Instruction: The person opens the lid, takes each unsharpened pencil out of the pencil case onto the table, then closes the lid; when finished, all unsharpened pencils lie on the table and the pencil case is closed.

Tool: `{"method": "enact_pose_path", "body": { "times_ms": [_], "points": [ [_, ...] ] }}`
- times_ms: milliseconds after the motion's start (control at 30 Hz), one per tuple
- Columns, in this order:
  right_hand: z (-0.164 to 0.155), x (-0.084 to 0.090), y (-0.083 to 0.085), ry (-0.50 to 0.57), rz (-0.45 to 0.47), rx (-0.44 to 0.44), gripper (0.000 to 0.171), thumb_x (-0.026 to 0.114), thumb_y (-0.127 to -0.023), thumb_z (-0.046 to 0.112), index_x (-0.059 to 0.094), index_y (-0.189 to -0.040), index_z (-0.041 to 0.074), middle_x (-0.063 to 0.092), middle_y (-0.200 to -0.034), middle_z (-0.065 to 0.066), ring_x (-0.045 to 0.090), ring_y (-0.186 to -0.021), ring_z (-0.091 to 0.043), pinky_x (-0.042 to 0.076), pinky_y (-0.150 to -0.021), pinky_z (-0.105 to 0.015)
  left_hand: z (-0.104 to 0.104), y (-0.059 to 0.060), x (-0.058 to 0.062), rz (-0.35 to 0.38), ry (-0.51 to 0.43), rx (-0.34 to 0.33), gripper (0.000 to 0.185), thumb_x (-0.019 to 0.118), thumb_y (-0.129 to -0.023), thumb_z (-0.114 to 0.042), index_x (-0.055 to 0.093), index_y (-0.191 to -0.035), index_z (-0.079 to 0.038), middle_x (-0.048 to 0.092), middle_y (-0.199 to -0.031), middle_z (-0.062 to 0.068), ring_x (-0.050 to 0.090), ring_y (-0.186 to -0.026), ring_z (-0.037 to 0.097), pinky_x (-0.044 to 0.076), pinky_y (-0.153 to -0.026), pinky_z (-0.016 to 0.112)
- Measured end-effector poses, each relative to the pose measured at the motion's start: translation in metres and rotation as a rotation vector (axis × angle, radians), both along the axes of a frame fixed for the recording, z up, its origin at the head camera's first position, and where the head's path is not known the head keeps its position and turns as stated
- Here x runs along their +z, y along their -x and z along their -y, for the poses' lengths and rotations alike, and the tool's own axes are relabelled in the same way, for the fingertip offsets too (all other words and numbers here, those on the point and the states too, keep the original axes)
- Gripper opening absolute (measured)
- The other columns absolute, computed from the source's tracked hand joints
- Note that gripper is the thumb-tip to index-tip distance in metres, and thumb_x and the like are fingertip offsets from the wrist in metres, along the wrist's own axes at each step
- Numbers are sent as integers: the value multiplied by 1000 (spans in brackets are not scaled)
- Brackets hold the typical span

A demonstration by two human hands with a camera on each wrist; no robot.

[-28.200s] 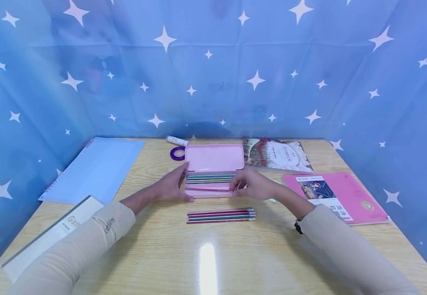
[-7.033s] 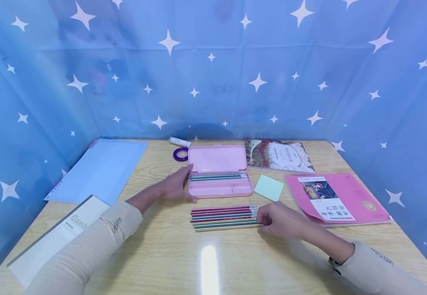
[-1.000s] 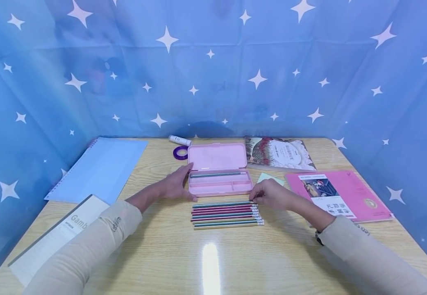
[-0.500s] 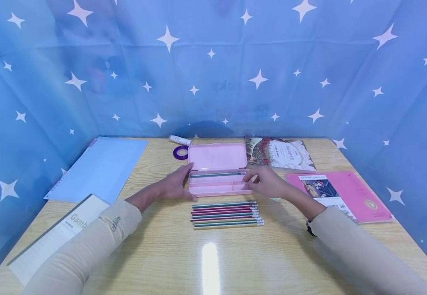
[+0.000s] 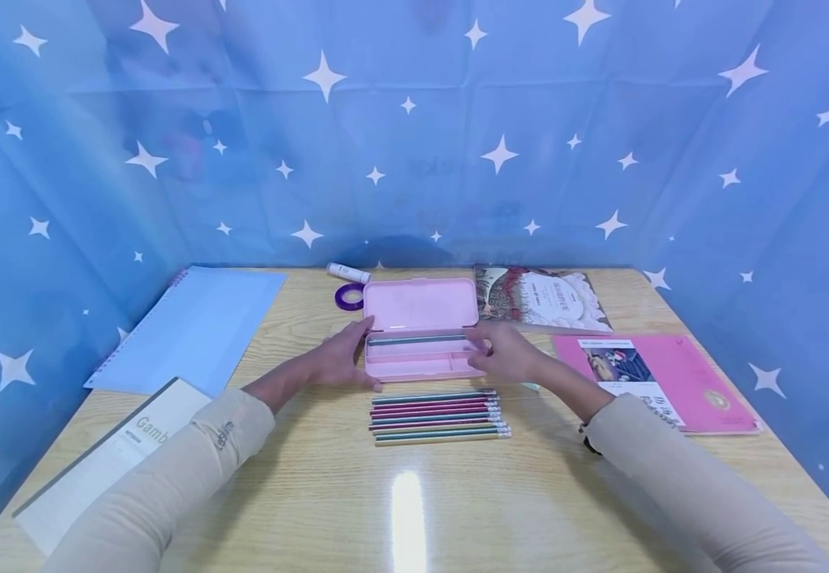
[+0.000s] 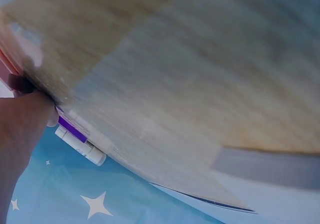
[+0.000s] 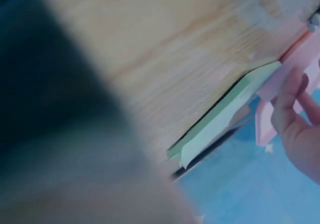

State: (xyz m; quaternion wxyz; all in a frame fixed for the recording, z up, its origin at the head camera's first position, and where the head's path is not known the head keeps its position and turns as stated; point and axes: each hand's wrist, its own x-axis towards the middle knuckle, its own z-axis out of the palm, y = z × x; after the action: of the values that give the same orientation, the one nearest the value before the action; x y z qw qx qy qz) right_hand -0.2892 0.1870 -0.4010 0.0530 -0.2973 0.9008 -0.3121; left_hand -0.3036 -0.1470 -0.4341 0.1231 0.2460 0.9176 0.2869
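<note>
An open pink pencil case [image 5: 420,376] lies on the table with a dark green pencil [image 5: 418,341] in its back compartment. My left hand [image 5: 336,358] holds the case's left end, thumb at the front corner and fingers at the hinge. Over the right end, my right hand [image 5: 507,354] reaches in with bent fingers at the pencil's end; the fingertips are hidden, so a pinch cannot be made out. In the right wrist view the fingers [image 7: 287,101] bend at the case's pink wall [image 7: 272,81]. Several pencils [image 5: 436,415] lie in a row in front of the case.
Green sticky notes [image 5: 531,387] peek out under my right hand. A pink book [image 5: 708,374] and an illustrated book [image 5: 550,298] lie right. Purple tape [image 5: 349,297] and a white tube [image 5: 348,273] stand behind left, a blue spiral notebook [image 5: 192,326] and white notebook [image 5: 121,454] farther left.
Across the earlier frames the case holds fewer pencils and the row in front grows. Within the last second my right hand moves from the row's far pencil to the case. My left hand stays.
</note>
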Motion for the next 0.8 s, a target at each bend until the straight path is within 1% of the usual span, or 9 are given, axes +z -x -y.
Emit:
{"method": "enact_pose_path", "body": {
  "times_ms": [67,133,200,267,367,500,633,700,800],
  "points": [
    [1,-1,0,-33,7,1,50,68,-89,4,53,-134,-11,55,-135,-28,41,-51,-5,43,-54,-24,0,0,-1,9,-15,-4,134,87,-68,-54,1,-159,-7,25,-158,18,22,-148,33,18,-120,44],
    [1,-1,-1,-53,15,-2,48,68,-90,6,54,-133,-11,51,-140,-27,47,-56,-7,47,-60,-27,1,0,-1,12,-24,-5,134,87,-68,-53,1,-159,-6,24,-158,18,21,-148,33,18,-120,44],
    [1,-1,-2,-60,14,-9,46,67,-90,8,56,-131,-10,56,-132,-26,53,-63,-10,49,-65,-30,1,0,-2,11,-40,-10,133,88,-68,-52,2,-159,-5,25,-158,19,23,-147,34,19,-120,45],
    [1,0,-3,-42,13,-6,41,67,-90,8,59,-125,-10,61,-121,-24,59,-71,-14,52,-70,-34,1,0,-2,7,-52,-18,133,88,-68,-51,3,-159,-3,27,-156,20,25,-146,36,21,-120,46],
    [0,1,-4,-31,-26,23,32,67,-89,7,63,-116,-10,64,-105,-20,62,-77,-18,55,-73,-37,0,1,-2,8,-56,-23,133,88,-68,-51,3,-159,-3,30,-154,20,28,-145,35,23,-119,45],
    [-1,-1,-3,-45,-68,60,25,65,-90,5,65,-109,-10,67,-103,-20,65,-89,-27,56,-81,-44,0,1,-1,8,-43,-17,133,88,-68,-52,3,-159,-4,32,-153,18,29,-144,33,23,-119,43],
    [0,-4,0,-77,-34,64,22,62,-92,2,65,-110,-12,67,-106,-21,65,-101,-35,54,-89,-48,-1,2,-2,4,-42,-24,132,88,-69,-50,4,-159,-3,29,-155,20,26,-146,34,20,-120,44],
    [0,-5,1,-98,-27,73,20,61,-94,1,65,-109,-11,67,-102,-18,65,-97,-31,55,-88,-45,-1,1,-1,-2,-38,-31,131,88,-69,-50,4,-158,-2,29,-155,21,25,-146,36,20,-120,47],
    [1,-4,2,-121,-35,89,15,59,-95,-1,66,-105,-9,65,-92,-11,62,-87,-22,55,-82,-40,-1,1,-1,-5,-5,-30,131,86,-69,-53,5,-159,-4,27,-158,19,21,-148,35,16,-119,54]
  ]
}}
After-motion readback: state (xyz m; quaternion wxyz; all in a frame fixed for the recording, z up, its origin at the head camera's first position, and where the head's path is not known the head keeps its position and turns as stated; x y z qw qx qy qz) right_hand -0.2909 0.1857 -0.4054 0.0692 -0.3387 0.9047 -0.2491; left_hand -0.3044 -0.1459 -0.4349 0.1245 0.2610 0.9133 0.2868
